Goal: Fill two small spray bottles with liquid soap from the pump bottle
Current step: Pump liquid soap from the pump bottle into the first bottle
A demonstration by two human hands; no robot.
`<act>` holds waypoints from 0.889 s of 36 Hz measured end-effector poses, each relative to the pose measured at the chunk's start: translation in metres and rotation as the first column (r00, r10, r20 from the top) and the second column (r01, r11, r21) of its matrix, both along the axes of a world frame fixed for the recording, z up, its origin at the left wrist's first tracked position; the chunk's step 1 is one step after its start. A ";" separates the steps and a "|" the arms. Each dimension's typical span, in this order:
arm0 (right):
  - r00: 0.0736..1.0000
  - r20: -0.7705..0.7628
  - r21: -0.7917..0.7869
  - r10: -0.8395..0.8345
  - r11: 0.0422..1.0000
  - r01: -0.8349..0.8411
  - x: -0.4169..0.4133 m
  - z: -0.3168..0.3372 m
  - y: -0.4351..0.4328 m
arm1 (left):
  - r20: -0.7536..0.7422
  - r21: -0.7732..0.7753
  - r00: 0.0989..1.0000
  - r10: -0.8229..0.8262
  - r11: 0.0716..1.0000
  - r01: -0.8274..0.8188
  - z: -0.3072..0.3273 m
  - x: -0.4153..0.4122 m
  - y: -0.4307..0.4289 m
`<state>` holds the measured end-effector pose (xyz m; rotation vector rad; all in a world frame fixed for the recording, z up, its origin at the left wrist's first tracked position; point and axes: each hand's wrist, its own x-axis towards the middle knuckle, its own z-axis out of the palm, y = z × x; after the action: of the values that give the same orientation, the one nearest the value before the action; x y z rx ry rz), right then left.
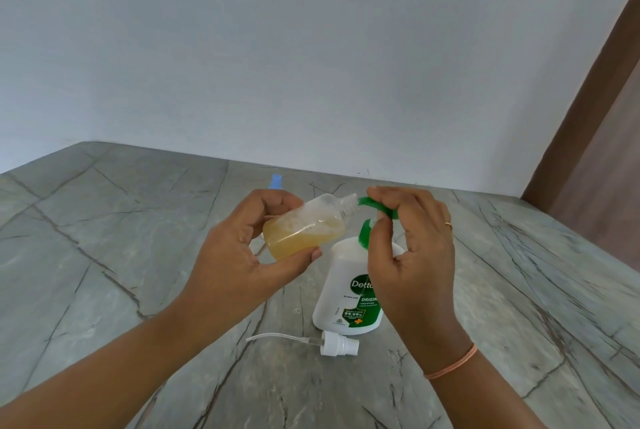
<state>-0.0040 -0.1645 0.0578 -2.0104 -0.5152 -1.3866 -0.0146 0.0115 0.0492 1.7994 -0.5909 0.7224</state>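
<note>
1. Holding the small spray bottle [304, 228] in your left hand [242, 255], you have it tipped close to level. Its base sits toward your palm and its open neck points right, at the tip of the green pump head [372, 205].
2. Neck and spout tip sit just beside each other, nearly touching. Whether the spout reaches into the mouth cannot be told.
3. Your left hand comes in from the lower left, fingers curled over the top of the bottle and thumb along its lower side. Amber soap with some foam fills roughly half of it.
4. Your right hand [412, 255] comes from the lower right, above the pump bottle [346, 276], which stands on the table [104, 238]. Thumb and forefinger curl round the pump head, and the other fingers hang loosely bent.
5. The next press likely turns on that mouth sitting right under the spout. Your right hand is the nearer one to the pump, so your left must do the aligning.
6. The spray cap [337, 345] lies on its side just in front of the pump bottle, with its tube pointing left. A blue piece [276, 181] shows behind your left hand, too hidden to identify.
</note>
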 end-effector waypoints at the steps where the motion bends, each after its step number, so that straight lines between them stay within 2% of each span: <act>1: 1.000 -0.001 -0.004 -0.002 1.000 0.002 0.000 0.000 0.000 | 0.000 -0.003 1.000 -0.001 1.000 0.001 0.000 0.000 0.000; 32: 0.999 0.024 0.004 0.021 1.000 -0.021 0.002 -0.004 0.000 | -0.007 -0.025 1.000 -0.005 1.000 0.005 0.002 -0.001 -0.001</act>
<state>-0.0022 -0.1645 0.0535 -1.9822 -0.5424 -1.3990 -0.0158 0.0103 0.0516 1.7764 -0.5792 0.7173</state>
